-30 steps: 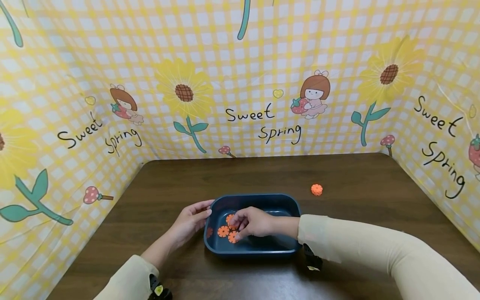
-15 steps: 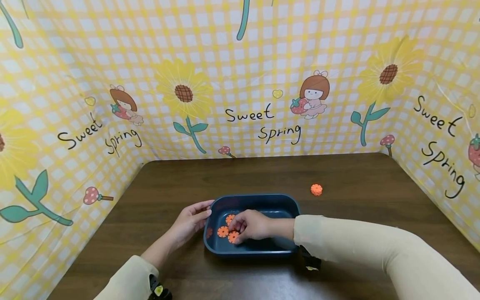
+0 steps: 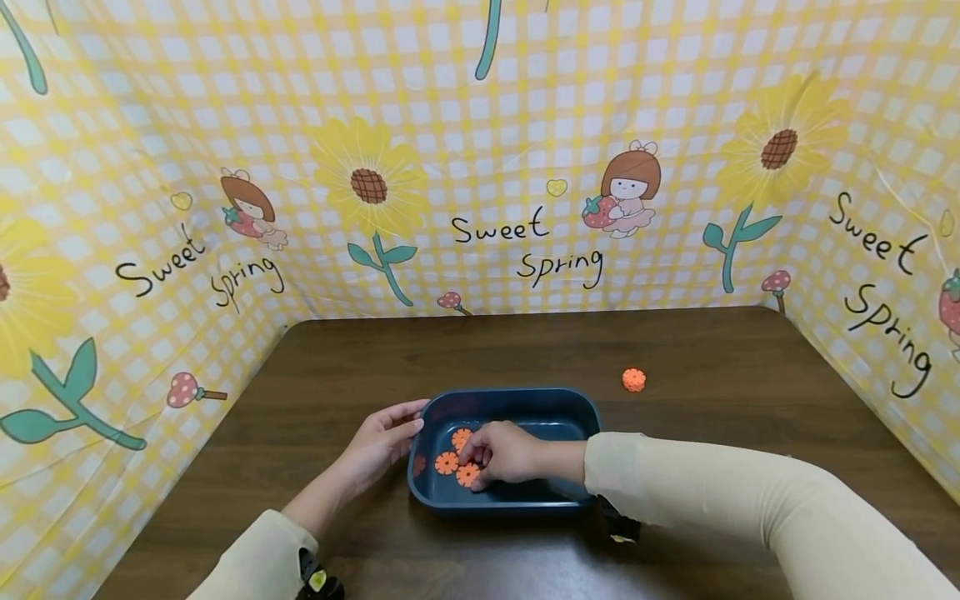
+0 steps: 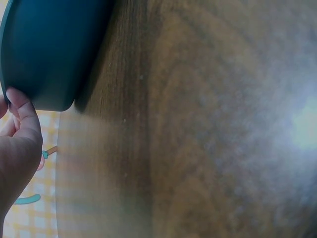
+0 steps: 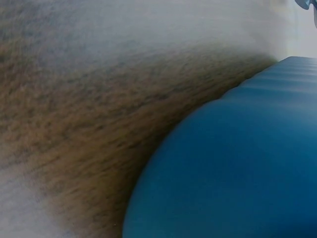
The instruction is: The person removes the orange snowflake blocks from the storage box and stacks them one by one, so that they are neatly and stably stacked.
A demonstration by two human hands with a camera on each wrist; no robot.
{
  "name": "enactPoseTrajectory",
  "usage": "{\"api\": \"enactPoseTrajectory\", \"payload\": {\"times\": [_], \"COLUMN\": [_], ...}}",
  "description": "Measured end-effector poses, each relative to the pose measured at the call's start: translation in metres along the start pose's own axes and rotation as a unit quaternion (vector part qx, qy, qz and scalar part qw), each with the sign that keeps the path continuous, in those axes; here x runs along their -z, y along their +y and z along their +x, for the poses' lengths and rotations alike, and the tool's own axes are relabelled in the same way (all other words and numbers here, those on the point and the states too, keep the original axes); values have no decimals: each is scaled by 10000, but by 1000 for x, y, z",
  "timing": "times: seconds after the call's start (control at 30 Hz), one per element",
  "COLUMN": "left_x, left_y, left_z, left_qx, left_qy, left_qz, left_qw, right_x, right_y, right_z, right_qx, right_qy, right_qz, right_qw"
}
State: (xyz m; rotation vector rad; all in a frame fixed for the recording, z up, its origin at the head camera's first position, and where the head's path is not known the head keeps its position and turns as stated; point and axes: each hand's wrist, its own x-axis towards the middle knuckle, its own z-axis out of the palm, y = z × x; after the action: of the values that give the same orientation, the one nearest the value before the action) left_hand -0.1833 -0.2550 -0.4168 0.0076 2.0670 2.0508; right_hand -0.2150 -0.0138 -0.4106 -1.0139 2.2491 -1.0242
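In the head view, a dark blue rectangular bin stands on the table. My left hand pinches its left rim; in the left wrist view the thumb of that hand lies against the bin's outer wall. My right hand reaches into the bin with bent fingers. Flat orange notched discs, like flowers, lie by its fingertips: an upper disc, a left disc and a lower disc. The thumb is at the lower disc's edge. What lies beneath the fingers is hidden.
Another orange notched piece, apparently a small stack, sits on the brown wooden table behind the bin's right end. A yellow checked cloth encloses the table's back and sides. The right wrist view shows only the bin's outer wall and blurred tabletop.
My right hand has shifted slightly within the bin, and a disc partly seen under its fingers a second ago is now covered. The left hand and bin stay put.
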Motion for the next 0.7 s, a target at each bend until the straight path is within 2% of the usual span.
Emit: {"api": "enactPoseTrajectory", "payload": {"times": [0.7], "left_x": [-1], "left_y": [1], "left_z": [-2], "left_qx": [13], "left_qy": [45], "left_qz": [-44], "left_qw": [10000], "right_x": [0], "right_y": [-1], "right_z": [1], "right_qx": [-8], "right_qy": [-86], "right_qz": [-423], "right_qw": [9991]}}
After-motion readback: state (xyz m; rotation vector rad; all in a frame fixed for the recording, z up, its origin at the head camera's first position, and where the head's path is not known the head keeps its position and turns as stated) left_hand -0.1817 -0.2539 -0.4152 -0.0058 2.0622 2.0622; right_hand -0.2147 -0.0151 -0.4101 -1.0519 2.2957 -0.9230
